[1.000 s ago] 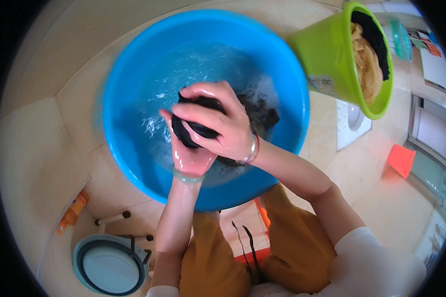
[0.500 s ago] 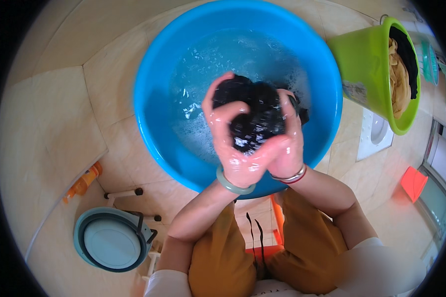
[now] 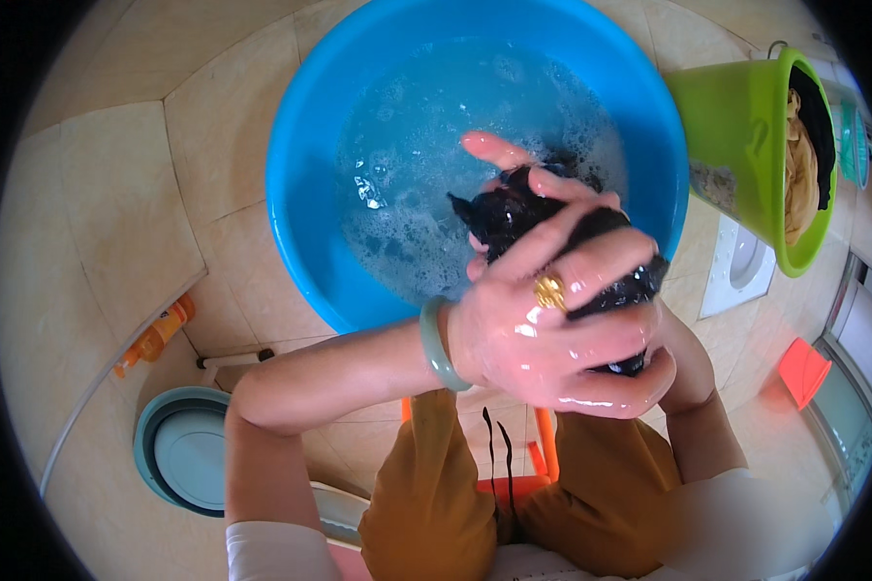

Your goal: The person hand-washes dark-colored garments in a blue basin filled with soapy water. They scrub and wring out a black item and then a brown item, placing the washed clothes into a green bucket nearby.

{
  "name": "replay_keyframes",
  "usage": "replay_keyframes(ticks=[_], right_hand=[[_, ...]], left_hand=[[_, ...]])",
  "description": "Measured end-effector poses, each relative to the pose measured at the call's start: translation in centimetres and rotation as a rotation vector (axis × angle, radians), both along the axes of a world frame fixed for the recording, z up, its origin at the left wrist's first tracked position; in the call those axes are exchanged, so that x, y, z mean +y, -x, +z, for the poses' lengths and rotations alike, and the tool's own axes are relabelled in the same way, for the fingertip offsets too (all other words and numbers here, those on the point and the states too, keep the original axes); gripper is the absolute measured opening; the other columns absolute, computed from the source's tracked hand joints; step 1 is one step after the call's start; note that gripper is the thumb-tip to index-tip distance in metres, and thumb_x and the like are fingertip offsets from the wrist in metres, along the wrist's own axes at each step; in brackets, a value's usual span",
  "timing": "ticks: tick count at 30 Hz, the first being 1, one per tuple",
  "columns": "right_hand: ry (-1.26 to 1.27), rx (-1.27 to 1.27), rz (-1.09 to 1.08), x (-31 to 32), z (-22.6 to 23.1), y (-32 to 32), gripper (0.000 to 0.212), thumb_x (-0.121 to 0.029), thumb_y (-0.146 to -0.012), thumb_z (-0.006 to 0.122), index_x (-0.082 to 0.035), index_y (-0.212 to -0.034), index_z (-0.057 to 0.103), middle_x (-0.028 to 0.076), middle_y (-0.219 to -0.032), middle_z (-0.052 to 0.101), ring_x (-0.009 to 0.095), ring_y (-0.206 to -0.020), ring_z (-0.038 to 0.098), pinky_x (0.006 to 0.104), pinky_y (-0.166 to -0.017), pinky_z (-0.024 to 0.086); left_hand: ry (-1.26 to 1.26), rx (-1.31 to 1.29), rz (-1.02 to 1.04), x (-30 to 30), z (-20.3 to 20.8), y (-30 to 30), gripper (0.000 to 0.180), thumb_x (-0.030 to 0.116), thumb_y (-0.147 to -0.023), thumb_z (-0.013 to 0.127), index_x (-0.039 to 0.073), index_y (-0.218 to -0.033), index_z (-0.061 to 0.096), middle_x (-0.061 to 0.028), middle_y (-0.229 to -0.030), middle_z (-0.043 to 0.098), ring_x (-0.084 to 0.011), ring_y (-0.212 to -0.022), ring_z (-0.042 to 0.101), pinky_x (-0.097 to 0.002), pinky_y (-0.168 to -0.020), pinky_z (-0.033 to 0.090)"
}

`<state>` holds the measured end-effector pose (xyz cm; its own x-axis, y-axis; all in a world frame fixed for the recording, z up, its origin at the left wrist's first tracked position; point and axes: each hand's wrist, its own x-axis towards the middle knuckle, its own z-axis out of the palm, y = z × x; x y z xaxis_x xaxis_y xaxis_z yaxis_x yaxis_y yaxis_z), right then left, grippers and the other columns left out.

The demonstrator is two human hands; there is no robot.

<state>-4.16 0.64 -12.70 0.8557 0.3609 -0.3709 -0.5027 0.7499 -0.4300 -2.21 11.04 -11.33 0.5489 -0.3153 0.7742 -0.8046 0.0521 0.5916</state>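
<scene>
Both my hands squeeze a wet black cloth [image 3: 513, 215] above the near right part of a large blue basin [image 3: 305, 228] that holds soapy water. Its back turned up, my left hand [image 3: 557, 329] lies over the cloth with bent fingers, and black fabric bulges out between them. A pale green bangle and a gold ring are on it. Mostly hidden behind the left hand and the cloth, my right hand [image 3: 557, 184] grips from the far side; one of its fingers sticks out to the left. More dark fabric lies in the water just beyond.
At the right stands a green bucket [image 3: 727, 131] with tan and black clothes, by a white floor toilet [image 3: 741, 266]. A red plastic piece [image 3: 805, 374] is farther right. On the left are a grey-green collapsible basin [image 3: 194, 450] and an orange bottle [image 3: 160, 334].
My hands and the black cloth have moved right and nearer to me. The left hand has turned over the cloth, so its back now shows, and the right hand is now mostly hidden.
</scene>
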Motion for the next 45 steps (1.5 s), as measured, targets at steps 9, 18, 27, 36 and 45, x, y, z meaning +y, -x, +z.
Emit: replay_keyframes(ticks=[9, 18, 27, 36, 45], right_hand=[[-0.384, 0.199, 0.018, 0.8, -0.9, 0.2, 0.054, -0.047, -0.098, 0.042, -0.004, -0.128, 0.049, 0.012, -0.137, 0.045, 0.026, -0.117, 0.050, 0.0400, -0.095, 0.046], [-0.397, 0.176, -0.073, 1.0, -0.9, 1.9, 0.044, -0.045, -0.096, 0.043, -0.009, -0.118, 0.055, 0.009, -0.109, 0.061, 0.024, -0.098, 0.058, 0.0404, -0.088, 0.047], [-0.005, 0.146, 0.322, -0.1, 0.8, -1.3, 0.024, -0.025, -0.091, 0.060, -0.001, -0.095, 0.061, 0.003, -0.073, 0.057, 0.009, -0.069, 0.055, 0.0224, -0.064, 0.045], [0.222, 0.019, 0.531, 1.1, 0.5, -1.7, 0.028, -0.028, -0.089, 0.066, -0.003, -0.075, 0.061, -0.001, -0.065, 0.056, 0.005, -0.058, 0.051, 0.0226, -0.055, 0.042], [0.534, -0.144, 0.702, 2.3, 0.0, -1.7, 0.031, -0.026, -0.086, 0.061, 0.001, -0.071, 0.060, 0.002, -0.058, 0.055, 0.009, -0.053, 0.049, 0.0265, -0.052, 0.041]], left_hand=[[-0.064, -0.063, -0.055, 0.7, -0.4, -0.2, 0.011, 0.020, -0.053, 0.059, 0.016, -0.063, 0.056, -0.0038, -0.081, 0.058, -0.0283, -0.087, 0.061, -0.0445, -0.078, 0.053], [-0.172, -0.139, -0.105, 0.9, -0.1, 0.4, 0.018, 0.023, -0.055, 0.059, 0.011, -0.068, 0.059, -0.0051, -0.081, 0.059, -0.0308, -0.088, 0.062, -0.0468, -0.083, 0.053], [-0.320, -0.326, -0.235, 2.6, -0.1, 1.1, 0.024, 0.025, -0.056, 0.060, 0.006, -0.070, 0.060, -0.0061, -0.080, 0.058, -0.0315, -0.088, 0.063, -0.0490, -0.086, 0.053], [-0.430, -0.635, -0.327, 3.6, -1.3, 1.6, 0.011, 0.015, -0.058, 0.055, 0.006, -0.064, 0.055, -0.0063, -0.074, 0.052, -0.0261, -0.087, 0.058, -0.0492, -0.083, 0.053], [-0.525, -0.881, -0.386, 4.7, -3.7, 2.5, 0.018, 0.022, -0.053, 0.062, 0.007, -0.063, 0.062, -0.0071, -0.082, 0.059, -0.0286, -0.091, 0.057, -0.0476, -0.088, 0.049]])
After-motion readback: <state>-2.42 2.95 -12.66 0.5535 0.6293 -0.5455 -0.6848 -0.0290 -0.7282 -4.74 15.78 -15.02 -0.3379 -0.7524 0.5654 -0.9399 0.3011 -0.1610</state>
